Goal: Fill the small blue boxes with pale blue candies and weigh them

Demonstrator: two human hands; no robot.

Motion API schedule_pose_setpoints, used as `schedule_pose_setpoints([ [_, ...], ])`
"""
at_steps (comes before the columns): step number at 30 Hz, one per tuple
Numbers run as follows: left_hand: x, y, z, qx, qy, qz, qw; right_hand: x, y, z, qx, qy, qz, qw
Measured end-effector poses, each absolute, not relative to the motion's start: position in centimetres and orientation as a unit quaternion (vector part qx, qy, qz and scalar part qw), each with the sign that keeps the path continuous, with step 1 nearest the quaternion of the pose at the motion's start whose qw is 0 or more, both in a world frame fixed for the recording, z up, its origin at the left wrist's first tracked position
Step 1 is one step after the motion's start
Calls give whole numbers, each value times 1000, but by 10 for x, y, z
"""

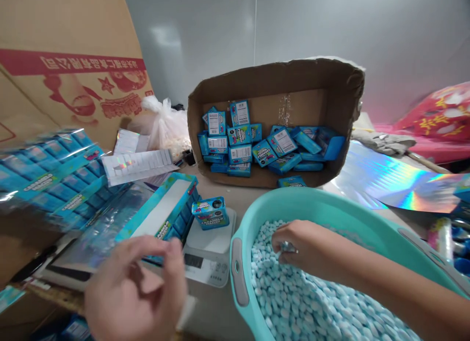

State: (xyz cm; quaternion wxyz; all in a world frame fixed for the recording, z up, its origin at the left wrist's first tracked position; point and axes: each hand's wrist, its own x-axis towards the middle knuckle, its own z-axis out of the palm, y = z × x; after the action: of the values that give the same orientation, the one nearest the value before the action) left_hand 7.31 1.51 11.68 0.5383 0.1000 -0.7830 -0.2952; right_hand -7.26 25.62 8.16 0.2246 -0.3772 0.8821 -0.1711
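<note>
Inside the turquoise basin, my right hand is closed around something small and shiny, with pale blue candies below it. My left hand is raised at the lower left, blurred, its fingers curled with thumb and index fingertips near each other; nothing shows in it. Beyond it, a small blue candy box stands on the white scale. To the left of the scale lies a blue display tray with small boxes in it.
A brown carton with many small blue boxes lies behind the basin. Wrapped blue packs are stacked at left under a large printed carton. Holographic sheets lie at right, a plastic bag behind.
</note>
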Motion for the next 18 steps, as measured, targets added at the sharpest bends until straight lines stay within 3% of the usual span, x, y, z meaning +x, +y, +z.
schedule_pose_setpoints([
  [5, 46, 48, 108, -270, -876, -168, 362, -75, 261, 83, -379, 885, -182, 199],
  [9, 7, 33, 119, -199, -886, -113, 404, -77, 260, 88, -390, 881, -191, 188],
  [14, -6, 8, 117, 16, -749, -374, 547, -78, 258, 101, -357, 880, -276, 148],
  [18, -2, 1, 108, 62, -741, -475, 471, -86, 239, 125, -340, 867, -352, 96],
])
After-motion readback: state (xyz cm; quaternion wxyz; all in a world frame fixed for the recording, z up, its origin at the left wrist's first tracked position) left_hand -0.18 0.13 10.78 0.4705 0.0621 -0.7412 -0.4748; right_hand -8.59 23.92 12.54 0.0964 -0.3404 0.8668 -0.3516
